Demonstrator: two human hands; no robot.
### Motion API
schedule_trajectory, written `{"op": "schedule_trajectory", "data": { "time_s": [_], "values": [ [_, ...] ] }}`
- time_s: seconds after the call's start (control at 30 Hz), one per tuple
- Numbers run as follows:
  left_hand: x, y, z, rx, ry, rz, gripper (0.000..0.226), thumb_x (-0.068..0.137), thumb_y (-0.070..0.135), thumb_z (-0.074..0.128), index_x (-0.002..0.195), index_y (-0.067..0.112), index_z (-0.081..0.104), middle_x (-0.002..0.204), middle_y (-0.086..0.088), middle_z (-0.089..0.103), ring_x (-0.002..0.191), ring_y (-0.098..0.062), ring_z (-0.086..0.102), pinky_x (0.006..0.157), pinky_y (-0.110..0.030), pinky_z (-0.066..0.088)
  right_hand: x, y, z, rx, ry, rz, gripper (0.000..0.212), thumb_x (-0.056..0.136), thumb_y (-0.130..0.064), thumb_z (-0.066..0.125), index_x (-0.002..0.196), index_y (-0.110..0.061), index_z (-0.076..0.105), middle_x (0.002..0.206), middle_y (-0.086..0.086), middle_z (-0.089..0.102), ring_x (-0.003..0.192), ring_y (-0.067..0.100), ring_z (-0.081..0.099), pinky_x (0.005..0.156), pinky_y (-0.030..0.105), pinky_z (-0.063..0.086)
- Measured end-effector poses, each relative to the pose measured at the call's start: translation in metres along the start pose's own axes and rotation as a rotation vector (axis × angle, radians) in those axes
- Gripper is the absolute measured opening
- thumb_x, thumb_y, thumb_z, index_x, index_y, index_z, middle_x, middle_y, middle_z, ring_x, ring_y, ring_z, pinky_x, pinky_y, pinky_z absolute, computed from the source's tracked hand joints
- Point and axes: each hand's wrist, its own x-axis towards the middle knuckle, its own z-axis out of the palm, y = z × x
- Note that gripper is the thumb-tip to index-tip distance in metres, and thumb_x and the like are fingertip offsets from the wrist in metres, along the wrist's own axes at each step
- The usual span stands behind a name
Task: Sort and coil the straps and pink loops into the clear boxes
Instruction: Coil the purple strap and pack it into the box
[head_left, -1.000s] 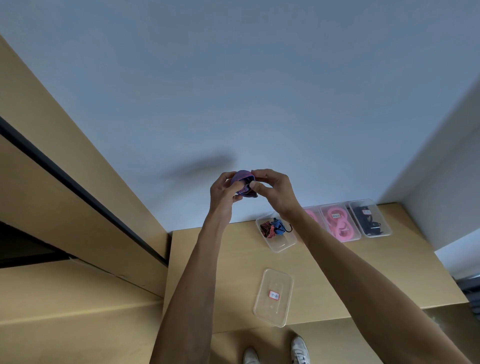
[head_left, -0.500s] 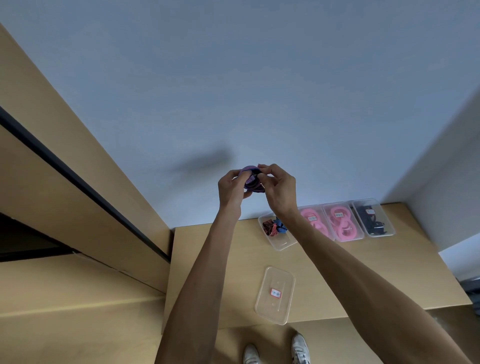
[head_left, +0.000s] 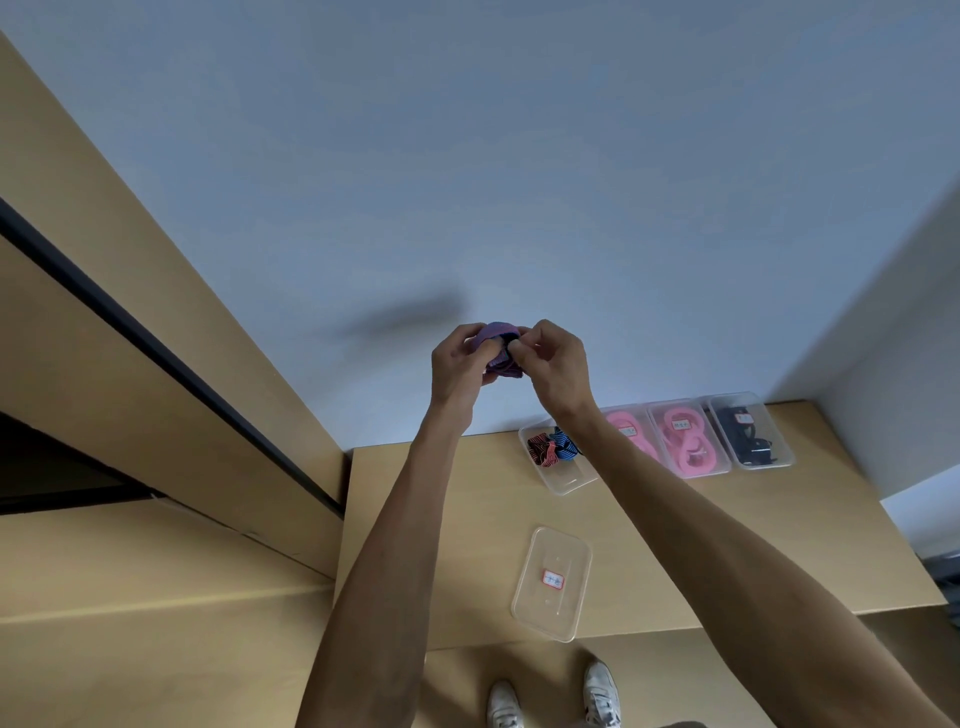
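The left hand (head_left: 460, 364) and the right hand (head_left: 556, 364) both pinch a coiled purple strap (head_left: 500, 349) between curled fingers, high above the table (head_left: 426, 493). Below, on the far right, clear boxes (head_left: 566, 480) hold straps and pink loops (head_left: 685, 441); a lid (head_left: 551, 582) lies nearer.

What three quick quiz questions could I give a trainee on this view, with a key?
1. True or false: both hands grip the purple strap in the air, above the table.
2. How many clear boxes along the wall show pink loops?
3. Which lies alone near the table's front edge: A) lid, B) strap, C) loop?

Key
1. True: the left hand and right hand pinch it between them.
2. Two: one pink box is partly behind the right forearm, the other is in full view.
3. A, the lid with a red-edged label.
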Motion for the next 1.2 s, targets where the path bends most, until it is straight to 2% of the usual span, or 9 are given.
{"op": "schedule_trajectory", "data": {
  "time_s": [0.13, 0.27, 0.43, 0.57, 0.73, 0.83, 1.0, 1.1, 1.2],
  "values": [
    [-0.003, -0.001, -0.002, 0.002, -0.077, 0.018, 0.017, 0.08, 0.012, 0.071, 0.095, 0.021, 0.073, 0.088, -0.004, 0.074, 0.076, -0.016, 0.071, 0.059, -0.019, 0.052, 0.002, 0.002, -0.006, 0.069, 0.014, 0.1, 0.01, 0.091, -0.006, 0.064, 0.085, -0.002, 0.057, 0.078, 0.008, 0.066, 0.067, 0.016, 0.063, 0.064, 0.036, 0.053],
    [-0.003, -0.007, -0.007, 0.02, -0.117, 0.0, 0.019, 0.082, 0.013, 0.07, 0.098, 0.023, 0.073, 0.091, -0.002, 0.075, 0.082, -0.016, 0.071, 0.063, -0.019, 0.055, 0.002, 0.006, -0.01, 0.025, -0.003, 0.154, 0.031, 0.094, -0.015, 0.066, 0.124, -0.015, 0.059, 0.1, 0.0, 0.071, 0.079, 0.007, 0.07, 0.07, 0.022, 0.055],
    [-0.003, -0.015, -0.012, 0.012, -0.136, -0.049, 0.024, 0.081, 0.017, 0.07, 0.104, 0.021, 0.074, 0.092, 0.0, 0.074, 0.086, -0.014, 0.071, 0.063, -0.019, 0.054, -0.005, 0.004, -0.003, 0.021, -0.043, 0.11, 0.023, 0.094, -0.014, 0.061, 0.091, -0.032, 0.075, 0.082, 0.001, 0.074, 0.074, 0.012, 0.069, 0.063, 0.028, 0.057],
    [-0.003, -0.019, -0.013, 0.087, -0.158, -0.068, 0.019, 0.082, 0.02, 0.067, 0.099, 0.025, 0.075, 0.091, 0.002, 0.075, 0.084, -0.01, 0.071, 0.063, -0.02, 0.055, -0.005, 0.013, -0.009, 0.016, -0.02, 0.161, 0.01, 0.09, -0.016, 0.067, 0.093, -0.018, 0.076, 0.084, 0.003, 0.075, 0.08, 0.021, 0.072, 0.074, 0.039, 0.062],
    [-0.004, -0.026, -0.001, 0.201, -0.12, -0.12, 0.02, 0.092, 0.029, 0.062, 0.107, 0.024, 0.074, 0.101, 0.005, 0.073, 0.099, -0.015, 0.068, 0.078, -0.031, 0.058, -0.008, 0.024, -0.016, 0.018, 0.065, 0.186, 0.011, 0.089, -0.027, 0.072, 0.091, -0.017, 0.075, 0.085, 0.006, 0.074, 0.081, 0.023, 0.073, 0.065, 0.041, 0.061],
    [-0.006, -0.029, 0.003, 0.311, -0.105, -0.068, 0.037, 0.086, 0.031, 0.068, 0.122, 0.021, 0.067, 0.114, 0.005, 0.069, 0.107, -0.017, 0.066, 0.091, -0.035, 0.054, -0.008, 0.031, -0.016, -0.013, 0.181, 0.232, 0.022, 0.086, -0.033, 0.074, 0.095, -0.014, 0.068, 0.092, 0.012, 0.071, 0.078, 0.024, 0.073, 0.059, 0.033, 0.06],
    [-0.008, -0.039, 0.007, 0.34, -0.039, 0.007, 0.019, 0.089, 0.014, 0.068, 0.109, 0.014, 0.071, 0.099, -0.005, 0.074, 0.092, -0.022, 0.07, 0.079, -0.036, 0.058, -0.005, 0.032, -0.011, -0.156, 0.191, 0.191, 0.017, 0.092, -0.041, 0.065, 0.095, -0.024, 0.067, 0.095, 0.003, 0.072, 0.073, 0.019, 0.073, 0.067, 0.034, 0.059],
    [-0.007, -0.041, 0.005, 0.204, -0.01, -0.084, 0.015, 0.09, 0.012, 0.068, 0.105, 0.008, 0.071, 0.09, -0.017, 0.074, 0.078, -0.027, 0.072, 0.072, -0.032, 0.058, -0.009, 0.033, -0.009, -0.316, 0.076, 0.134, 0.039, 0.087, -0.041, 0.064, 0.122, -0.022, 0.064, 0.111, -0.005, 0.064, 0.096, 0.011, 0.064, 0.083, 0.026, 0.051],
    [-0.003, -0.04, 0.0, 0.17, 0.006, -0.157, 0.017, 0.094, 0.013, 0.059, 0.104, 0.01, 0.073, 0.089, -0.019, 0.074, 0.067, -0.025, 0.066, 0.067, -0.029, 0.053, -0.012, 0.035, -0.012, -0.396, -0.036, 0.055, 0.044, 0.08, -0.027, 0.067, 0.124, -0.019, 0.064, 0.119, -0.008, 0.062, 0.112, 0.01, 0.056, 0.097, 0.026, 0.044]
  ]
}}
